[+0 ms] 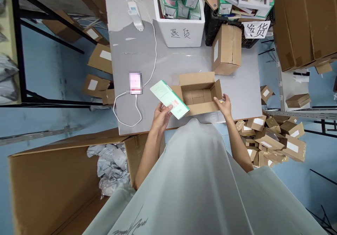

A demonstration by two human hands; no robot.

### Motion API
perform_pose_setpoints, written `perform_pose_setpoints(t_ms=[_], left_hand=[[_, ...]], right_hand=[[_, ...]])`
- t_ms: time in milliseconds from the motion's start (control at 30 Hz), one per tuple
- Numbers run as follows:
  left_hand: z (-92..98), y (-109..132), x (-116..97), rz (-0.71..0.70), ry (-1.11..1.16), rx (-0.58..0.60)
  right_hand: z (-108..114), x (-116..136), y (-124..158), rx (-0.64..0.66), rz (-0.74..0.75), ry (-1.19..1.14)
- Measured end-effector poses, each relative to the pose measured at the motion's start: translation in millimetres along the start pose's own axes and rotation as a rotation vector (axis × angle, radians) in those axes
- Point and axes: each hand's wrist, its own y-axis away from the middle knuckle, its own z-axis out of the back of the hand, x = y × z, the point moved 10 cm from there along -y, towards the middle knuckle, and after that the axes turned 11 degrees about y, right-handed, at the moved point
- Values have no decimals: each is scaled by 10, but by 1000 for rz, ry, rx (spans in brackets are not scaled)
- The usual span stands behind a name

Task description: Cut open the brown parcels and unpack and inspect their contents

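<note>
My left hand (161, 117) is closed around the lower edge of a flat, pale green and white carton (170, 99), holding it tilted above the table. Just right of it, an open cardboard box (198, 94) stands at the table's front edge, its flaps spread and its visible inside bare. My right hand (224, 105) grips the right end of this box at a flap, thumb on the cardboard. A small, light, coloured patch shows by those fingers, too small to name.
A phone (135, 83) with a white cable lies left on the grey table (184, 61). Behind are a closed carton (226, 49), a white bin (181, 34) of green boxes and a black crate (210, 26). A large carton (52, 185) holds crumpled plastic; cartons (271, 140) pile at right.
</note>
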Motion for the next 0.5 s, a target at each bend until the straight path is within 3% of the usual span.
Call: perform_pose_setpoints(t_ms=[100,167,267,367,500], left_hand=[[91,-60,98,32,28,-45],[118,-84,162,57,66,-81],[147,-64,188,84,141,-143],[79,14,126,94,200,-130],[-172,133,42,106,277,-24]], right_hand=[[-321,-29,-130,196,-13,109],[-411,-30,-134,224,-50,181],[-364,-13,-101,184,-75,215],[-71,-151,-95,72,-106,142],[627,-757,-108,-170,-217,12]])
